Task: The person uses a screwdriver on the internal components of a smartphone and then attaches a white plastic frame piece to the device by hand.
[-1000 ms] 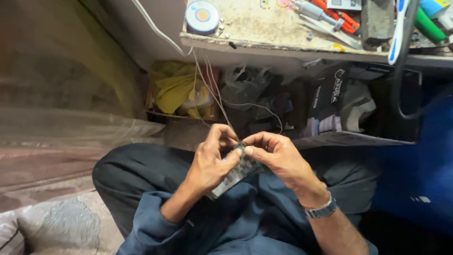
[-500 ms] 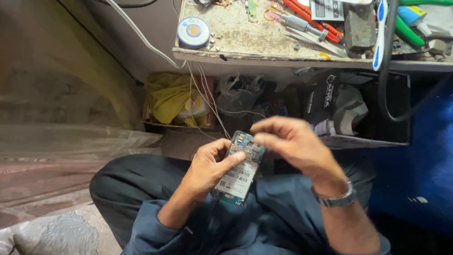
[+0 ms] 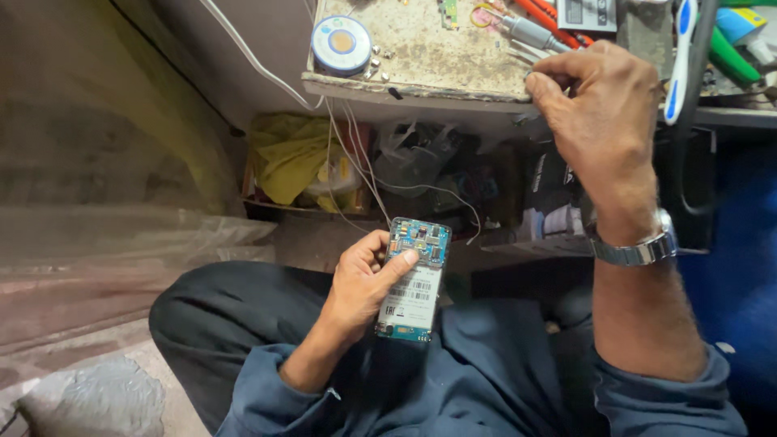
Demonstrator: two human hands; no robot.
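My left hand (image 3: pixel 363 284) holds an opened phone (image 3: pixel 413 280) over my lap, its blue circuit board and a white label facing up, with the thumb lying across it. My right hand (image 3: pixel 599 113) is raised to the front edge of the worn workbench (image 3: pixel 421 69), with its fingers curled near several tools with grey and red handles (image 3: pixel 534 28). Whether those fingers pinch anything is hidden. A metal watch sits on that wrist.
A round blue and white spool (image 3: pixel 341 43) lies on the bench. Thin white wires (image 3: pixel 356 162) hang from its edge. Under it sit a yellow cloth (image 3: pixel 291 158), plastic bags and dark packages (image 3: pixel 558 186). A blue surface (image 3: pixel 740 267) is at right.
My right hand left the phone and rose to the bench edge among the tools. The left hand now holds the phone alone, turned flat with the board facing up.
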